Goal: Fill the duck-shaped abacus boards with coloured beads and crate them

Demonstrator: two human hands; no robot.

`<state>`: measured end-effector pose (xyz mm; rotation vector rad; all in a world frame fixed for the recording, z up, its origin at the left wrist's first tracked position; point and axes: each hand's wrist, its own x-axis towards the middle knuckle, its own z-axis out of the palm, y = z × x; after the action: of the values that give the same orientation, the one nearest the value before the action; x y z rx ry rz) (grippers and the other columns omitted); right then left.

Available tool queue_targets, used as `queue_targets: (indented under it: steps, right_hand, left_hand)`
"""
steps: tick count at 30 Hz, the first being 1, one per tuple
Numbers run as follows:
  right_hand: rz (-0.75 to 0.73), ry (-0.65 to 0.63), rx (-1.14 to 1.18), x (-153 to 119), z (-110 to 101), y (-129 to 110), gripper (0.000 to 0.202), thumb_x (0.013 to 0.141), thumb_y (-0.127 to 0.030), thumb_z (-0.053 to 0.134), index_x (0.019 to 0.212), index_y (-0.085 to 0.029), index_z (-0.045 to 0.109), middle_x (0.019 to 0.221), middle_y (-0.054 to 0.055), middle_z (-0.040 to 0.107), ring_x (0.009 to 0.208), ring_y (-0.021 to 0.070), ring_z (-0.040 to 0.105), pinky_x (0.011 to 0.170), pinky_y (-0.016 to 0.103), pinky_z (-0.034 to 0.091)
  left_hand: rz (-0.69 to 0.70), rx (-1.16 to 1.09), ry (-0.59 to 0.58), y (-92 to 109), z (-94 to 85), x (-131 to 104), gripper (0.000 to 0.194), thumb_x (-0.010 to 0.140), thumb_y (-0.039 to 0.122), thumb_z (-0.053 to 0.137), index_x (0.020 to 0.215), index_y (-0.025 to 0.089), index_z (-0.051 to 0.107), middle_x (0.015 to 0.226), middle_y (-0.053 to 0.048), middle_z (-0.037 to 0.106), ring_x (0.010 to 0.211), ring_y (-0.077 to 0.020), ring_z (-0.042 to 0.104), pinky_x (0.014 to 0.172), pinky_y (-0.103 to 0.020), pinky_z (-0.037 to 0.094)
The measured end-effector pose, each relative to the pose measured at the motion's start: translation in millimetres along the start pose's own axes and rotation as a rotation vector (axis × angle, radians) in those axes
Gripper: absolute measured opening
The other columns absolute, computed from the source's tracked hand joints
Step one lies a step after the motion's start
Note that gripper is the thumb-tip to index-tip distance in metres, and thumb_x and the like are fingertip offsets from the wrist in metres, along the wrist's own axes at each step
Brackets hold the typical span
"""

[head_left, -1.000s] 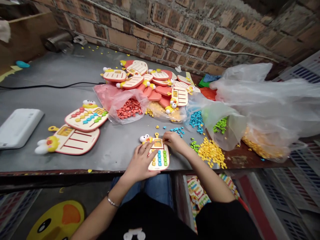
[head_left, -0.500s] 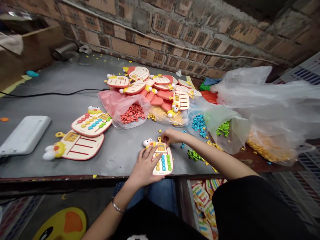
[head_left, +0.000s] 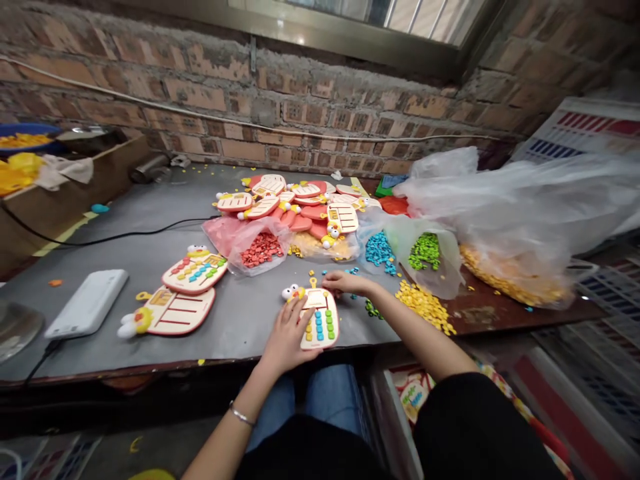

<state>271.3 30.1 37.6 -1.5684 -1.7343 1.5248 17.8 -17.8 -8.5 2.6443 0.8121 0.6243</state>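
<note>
A cream, duck-headed toy board (head_left: pixel 320 337) with a red edge lies near the table's front edge. Rows of yellow, blue and green buttons show on its face. My left hand (head_left: pixel 286 337) holds the board from its left side, fingers across the face and thumb at the lower edge, covering part of the yellow row. At the board's upper right corner, my right hand (head_left: pixel 347 283) is closed with fingertips pinched together; what they hold, if anything, is hidden. A small yellow loop (head_left: pixel 313 283) sticks out of the board's top.
Similar boards (head_left: pixel 190 310) lie at left beside a white power bank (head_left: pixel 87 303). Behind are a heap of boards (head_left: pixel 305 213) and bags of red pieces (head_left: pixel 263 250), blue pieces (head_left: pixel 380 250) and green pieces (head_left: pixel 425 250). Loose yellow pieces (head_left: pixel 425 307) lie right, near a large plastic bag (head_left: pixel 525 220).
The view has tilted up, bringing a window into sight. My right hand has shifted slightly right, off the board's top. The yellow panel near the board's top now looks cream. My left hand stays on the board.
</note>
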Motion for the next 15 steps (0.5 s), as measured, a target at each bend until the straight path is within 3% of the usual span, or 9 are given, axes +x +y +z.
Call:
queue_targets:
  steps: [4, 8, 12, 15]
  right_hand:
    - [-0.029, 0.097, 0.064, -17, 21, 8, 0.044, 0.082, -0.058, 0.053, 0.076, -0.014, 0.058, 0.057, -0.005, 0.048, 0.05, 0.0084, 0.041, 0.048, 0.02, 0.033]
    - [-0.128, 0.422, 0.026, -40, 56, 16, 0.046, 0.079, -0.058, 0.056, 0.072, -0.013, 0.06, 0.066, 0.0, 0.056, 0.06, 0.0118, 0.047, 0.054, 0.022, 0.038]
    - [-0.075, 0.716, 0.293, -98, 121, 33, 0.049, 0.08, -0.062, 0.054, 0.09, -0.017, 0.069, 0.082, 0.006, 0.067, 0.077, 0.022, 0.061, 0.065, 0.032, 0.05]
    - [0.091, 0.897, 0.474, -156, 179, 69, 0.048, 0.073, -0.068, 0.057, 0.088, -0.025, 0.071, 0.08, 0.006, 0.071, 0.079, 0.029, 0.067, 0.066, 0.04, 0.056]
  left_hand:
    - [0.031, -0.017, 0.026, -1, 0.9, -2, 0.088, 0.068, 0.036, 0.071, 0.144, 0.017, 0.03, 0.154, -0.017, 0.025, 0.144, -0.0332, 0.015, 0.112, -0.051, 0.023]
    - [0.097, -0.06, 0.052, -5, 2.0, -8, 0.093, 0.07, 0.045, 0.072, 0.146, 0.021, 0.024, 0.156, -0.018, 0.018, 0.144, -0.0349, 0.016, 0.111, -0.051, 0.024]
    - [0.255, -0.166, 0.139, -14, 3.5, -15, 0.101, 0.071, 0.065, 0.063, 0.149, 0.025, 0.013, 0.154, -0.017, 0.025, 0.142, -0.0342, 0.022, 0.109, -0.05, 0.027]
    - [0.229, -0.227, 0.206, -18, 4.9, -16, 0.09, 0.081, 0.073, 0.044, 0.15, 0.025, 0.01, 0.154, -0.019, 0.025, 0.141, -0.0341, 0.025, 0.107, -0.054, 0.027]
